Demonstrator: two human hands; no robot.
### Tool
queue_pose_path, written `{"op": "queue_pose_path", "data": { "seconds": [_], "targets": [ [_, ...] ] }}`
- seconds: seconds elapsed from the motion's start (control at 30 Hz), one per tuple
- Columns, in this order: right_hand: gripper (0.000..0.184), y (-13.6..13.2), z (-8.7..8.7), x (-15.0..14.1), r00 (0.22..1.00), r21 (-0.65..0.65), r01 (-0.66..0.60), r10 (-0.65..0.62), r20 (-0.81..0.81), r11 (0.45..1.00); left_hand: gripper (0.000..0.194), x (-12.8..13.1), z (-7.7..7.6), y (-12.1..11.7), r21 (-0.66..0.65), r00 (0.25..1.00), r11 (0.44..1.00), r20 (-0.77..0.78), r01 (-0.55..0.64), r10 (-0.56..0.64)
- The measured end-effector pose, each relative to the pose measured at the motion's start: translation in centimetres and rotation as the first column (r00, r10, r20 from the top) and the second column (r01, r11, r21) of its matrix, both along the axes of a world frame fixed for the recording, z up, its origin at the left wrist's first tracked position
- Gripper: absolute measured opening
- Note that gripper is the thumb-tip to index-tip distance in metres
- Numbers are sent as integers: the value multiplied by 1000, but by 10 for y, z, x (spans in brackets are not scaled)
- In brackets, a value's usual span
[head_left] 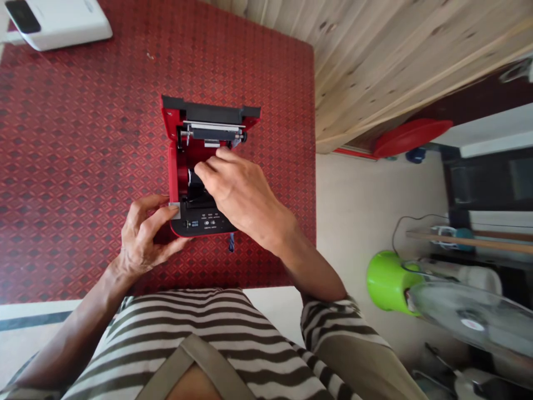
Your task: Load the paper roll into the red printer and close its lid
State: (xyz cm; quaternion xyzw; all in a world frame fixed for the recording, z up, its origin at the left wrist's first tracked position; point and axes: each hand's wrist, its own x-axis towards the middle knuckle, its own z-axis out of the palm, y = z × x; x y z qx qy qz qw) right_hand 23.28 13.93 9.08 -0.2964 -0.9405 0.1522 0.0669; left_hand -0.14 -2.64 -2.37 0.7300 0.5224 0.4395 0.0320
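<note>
A red and black device that looks like a small label printer (225,225) lies on the table with its lid (212,111) raised. A dark roller and metal rods cross the inside of the lid. My left hand (144,230) grips the near left corner, fingers on the top and side, thumb along the front edge. A small grey square (174,210) shows by its fingertip. My right hand (241,191) reaches into the compartment with curled fingers. A black part with a pale end (192,179) is beside those fingertips; whatever they pinch is hidden. A dark strap (231,243) hangs at the front.
The table (83,139) has a red patterned cover. A white appliance (62,25) stands at its far left corner. Wooden boards (375,55) border the table at the back right. On the floor to the right are a green bucket-like object (385,283) and a fan (470,316).
</note>
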Motion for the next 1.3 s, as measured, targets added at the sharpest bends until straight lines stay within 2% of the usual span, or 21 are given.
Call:
{"op": "queue_pose_path", "data": {
  "seconds": [0.2, 0.3, 0.4, 0.53, 0.67, 0.77, 0.83, 0.9, 1.0, 1.13, 1.17, 1.23, 1.3],
  "targets": [
    [41, 19, 0, -17, 989, -64, 39, -29, 143, 997, 75, 0, 0, 0, 9, 1000, 1000, 21, 6, -7],
    [41, 20, 3, -23, 979, -70, 87, -72, 190, 994, 77, -3, -5, -1, -20, 999, 1000, 30, 14, -13],
    [45, 18, 4, -23, 982, -63, 64, -51, 183, 996, 81, -6, -9, -2, -41, 999, 999, 38, 20, -18],
    [52, 12, 12, -5, 995, -86, -24, 32, 90, 996, 76, -4, -7, -1, -19, 1000, 1000, 23, 11, -11],
    [61, -4, 22, 27, 980, -193, -158, 130, -148, 968, 65, -1, -2, 0, -35, 999, 999, 26, -27, 28],
    [43, -20, 18, 44, 951, -215, -193, 129, -279, 957, 70, -1, 7, -1, 6, 1000, 1000, -2, -26, 26],
    [32, -28, 10, 47, 947, -189, -142, 78, -311, 972, 81, -3, 17, -1, 35, 999, 999, -46, 8, -6],
    [31, -34, 0, 48, 938, -166, -91, 29, -345, 982, 88, -6, 32, 2, 45, 997, 999, -77, 30, -27],
    [32, -39, -11, 46, 913, -123, -37, -17, -407, 992, 93, -15, 58, 21, 74, 992, 997, -127, 25, -15],
    [32, -45, -18, 45, 874, 19, 11, -1, -487, 1000, 104, -28, 89, 75, 136, 973, 990, -222, -29, 59],
    [32, -47, -19, 45, 862, 58, 22, 10, -506, 998, 105, -30, 93, 89, 70, 969, 997, -240, -44, 60],
    [33, -51, -21, 44, 841, 130, 55, 24, -540, 990, 130, -34, 98, 112, -66, 958, 996, -275, 62, -78],
    [31, -55, -22, 43, 830, 185, 96, 24, -558, 978, 144, -35, 97, 122, -138, 970, 986, -210, 92, -120]
  ]
}}
